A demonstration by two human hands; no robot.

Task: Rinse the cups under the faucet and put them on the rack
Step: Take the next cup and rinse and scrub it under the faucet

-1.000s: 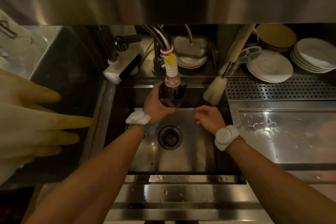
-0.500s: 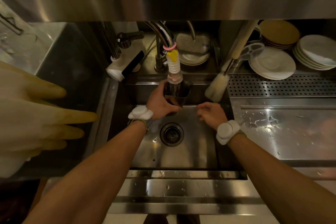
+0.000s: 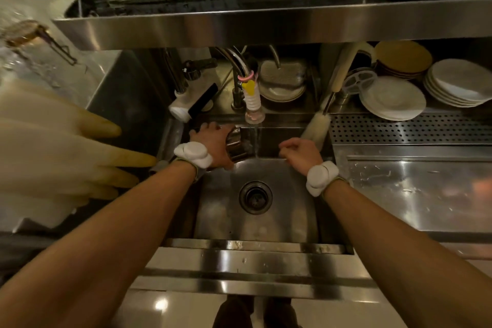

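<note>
Our left hand (image 3: 213, 145) grips a shiny cylindrical metal cup (image 3: 238, 147) left of the white ribbed faucet nozzle (image 3: 252, 100). Our right hand (image 3: 300, 153) is loosely curled, empty, right of it; steel basin (image 3: 290, 221) open below.

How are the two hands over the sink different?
The left hand grips a shiny dark cup, but the right hand holds nothing. The left hand is wrapped round the cup, while the right hand hangs loosely curled. The left hand is left of the water stream, and the right hand is to its right. Both hands are over the sink, and each wrist wears a white band.
</note>
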